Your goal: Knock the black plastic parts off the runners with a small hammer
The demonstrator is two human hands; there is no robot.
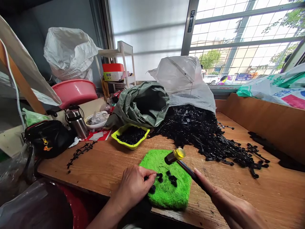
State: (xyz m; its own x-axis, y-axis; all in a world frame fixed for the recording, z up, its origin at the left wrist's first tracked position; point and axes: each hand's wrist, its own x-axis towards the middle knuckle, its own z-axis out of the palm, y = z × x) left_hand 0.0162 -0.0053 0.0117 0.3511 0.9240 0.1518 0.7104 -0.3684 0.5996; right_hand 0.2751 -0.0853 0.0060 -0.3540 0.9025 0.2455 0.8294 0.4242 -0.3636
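Note:
A bright green fuzzy pad (166, 197) lies at the table's front edge. Over its left side, my left hand (137, 183) pinches a small black plastic part (159, 176) between thumb and fingers. Loose black pieces (173, 180) rest on the pad to the right of it, and a round one (152, 190) sits just below my fingertips. My right hand (228, 200) is closed around the dark handle of a mallet (172, 156), index finger stretched along it. The mallet's head, black with a yellow end, hangs above the pad's far right part.
A large heap of black plastic parts (197, 127) spills from a white sack (190, 82). A yellow-green basket (131, 146) holds small black pieces. Farther left are a green woven sack (140, 101), a steel flask (77, 124), a black bag (49, 138) and a black part strip (81, 152).

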